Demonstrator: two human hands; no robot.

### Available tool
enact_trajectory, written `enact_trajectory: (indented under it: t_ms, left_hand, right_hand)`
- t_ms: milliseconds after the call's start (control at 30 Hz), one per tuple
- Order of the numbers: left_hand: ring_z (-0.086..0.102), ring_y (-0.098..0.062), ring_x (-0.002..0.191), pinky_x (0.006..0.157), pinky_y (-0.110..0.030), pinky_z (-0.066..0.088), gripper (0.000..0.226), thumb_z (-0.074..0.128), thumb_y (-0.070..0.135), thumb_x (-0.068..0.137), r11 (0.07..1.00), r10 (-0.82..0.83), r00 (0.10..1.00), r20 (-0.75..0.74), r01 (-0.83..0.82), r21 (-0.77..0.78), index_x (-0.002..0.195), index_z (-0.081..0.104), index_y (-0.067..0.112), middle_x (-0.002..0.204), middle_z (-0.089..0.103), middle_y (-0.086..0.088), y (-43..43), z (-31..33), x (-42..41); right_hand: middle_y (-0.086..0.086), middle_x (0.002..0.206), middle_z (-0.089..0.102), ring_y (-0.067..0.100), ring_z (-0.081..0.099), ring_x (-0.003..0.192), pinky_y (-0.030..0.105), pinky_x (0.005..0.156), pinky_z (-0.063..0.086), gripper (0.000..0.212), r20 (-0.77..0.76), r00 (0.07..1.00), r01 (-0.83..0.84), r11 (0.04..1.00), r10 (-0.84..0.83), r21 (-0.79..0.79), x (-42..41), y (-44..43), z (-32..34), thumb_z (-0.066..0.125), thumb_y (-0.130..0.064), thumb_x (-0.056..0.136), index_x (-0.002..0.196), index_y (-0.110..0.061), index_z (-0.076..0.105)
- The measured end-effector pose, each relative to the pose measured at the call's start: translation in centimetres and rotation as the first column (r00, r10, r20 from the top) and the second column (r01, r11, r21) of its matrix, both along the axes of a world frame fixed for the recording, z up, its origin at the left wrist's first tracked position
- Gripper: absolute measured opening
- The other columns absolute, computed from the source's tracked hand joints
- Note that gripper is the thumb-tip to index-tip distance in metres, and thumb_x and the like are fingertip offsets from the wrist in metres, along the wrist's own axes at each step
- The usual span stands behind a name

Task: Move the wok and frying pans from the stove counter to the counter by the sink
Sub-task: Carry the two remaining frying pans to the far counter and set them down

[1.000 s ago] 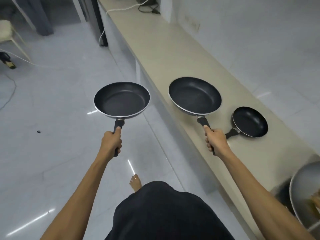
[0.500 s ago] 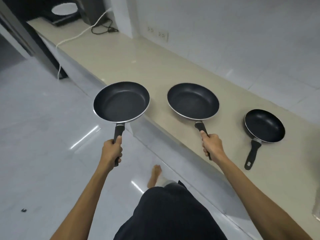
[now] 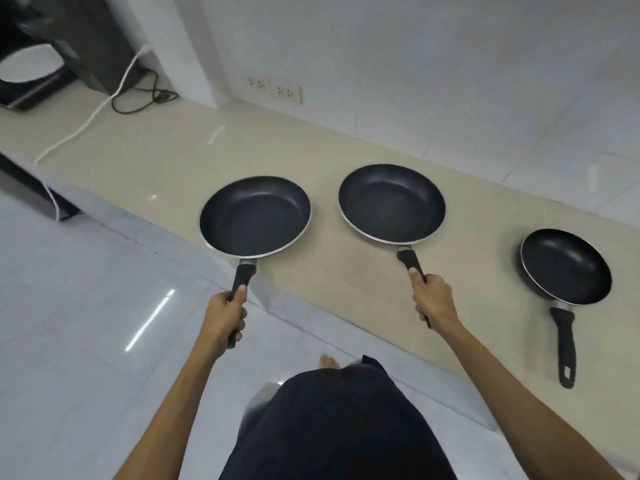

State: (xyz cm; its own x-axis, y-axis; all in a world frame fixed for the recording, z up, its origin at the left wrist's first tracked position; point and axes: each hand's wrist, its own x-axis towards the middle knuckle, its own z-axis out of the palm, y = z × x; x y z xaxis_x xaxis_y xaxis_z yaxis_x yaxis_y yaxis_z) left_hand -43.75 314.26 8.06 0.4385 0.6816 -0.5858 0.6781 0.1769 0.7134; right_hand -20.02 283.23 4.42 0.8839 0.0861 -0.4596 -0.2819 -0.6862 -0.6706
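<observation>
I hold two black non-stick frying pans level above a beige counter [image 3: 145,157]. My left hand [image 3: 225,315] grips the black handle of the left frying pan [image 3: 254,216], which hangs over the counter's front edge. My right hand [image 3: 433,299] grips the handle of the right frying pan [image 3: 391,202], which sits over the counter's middle. A smaller frying pan [image 3: 566,266] rests on the counter to the right, its handle pointing toward me, untouched. No wok is in view.
A white cable [image 3: 86,117] and a black cable [image 3: 145,98] lie on the counter's far left, near a dark appliance [image 3: 31,74]. Wall sockets [image 3: 273,88] sit on the tiled wall behind. Glossy white floor [image 3: 86,341] lies left of the counter; my bare foot [image 3: 329,362] stands by its base.
My view has swung right to face the counter. Both held pans have moved over the countertop, the left one coming in from above the floor. The small pan has not moved.
</observation>
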Motion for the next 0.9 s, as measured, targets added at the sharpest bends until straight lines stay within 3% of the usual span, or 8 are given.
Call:
enact_trajectory:
  t_ms: [200,600,900]
  left_hand:
    - [0.034,-0.013,0.036,0.037,-0.020,0.028,0.037,0.049,0.045,0.102,0.999,-0.053,0.998,0.022,0.053,-0.011,0.088,0.056,0.011,0.058,0.043,-0.002,5.4,-0.1,3.9]
    - [0.033,-0.012,0.034,0.039,-0.020,0.025,0.037,0.048,0.041,0.103,0.966,-0.258,0.965,0.040,0.259,-0.020,0.096,0.058,0.007,0.056,0.041,0.001,18.0,-0.6,12.2]
    - [0.033,-0.012,0.035,0.039,-0.020,0.026,0.043,0.049,0.043,0.102,0.916,-0.397,0.917,0.028,0.398,-0.039,0.103,0.058,0.001,0.057,0.041,0.001,26.1,-1.1,17.1]
  right_hand:
    - [0.012,0.064,0.060,0.024,0.052,0.038,0.022,0.031,0.034,0.051,0.003,0.998,0.068,0.996,-0.068,-0.055,0.4,1.9,-0.6,0.044,-0.050,0.102,0.074,-0.009,0.051]
    - [0.011,0.062,0.061,0.019,0.050,0.032,0.020,0.029,0.032,0.052,0.007,0.959,0.283,0.955,-0.284,-0.088,1.2,9.2,-1.3,0.045,-0.051,0.102,0.074,-0.008,0.052]
    - [0.009,0.063,0.057,0.022,0.049,0.039,0.019,0.030,0.033,0.050,-0.015,0.890,0.455,0.889,-0.456,-0.051,-1.1,16.0,-2.7,0.045,-0.051,0.103,0.080,-0.007,0.054]
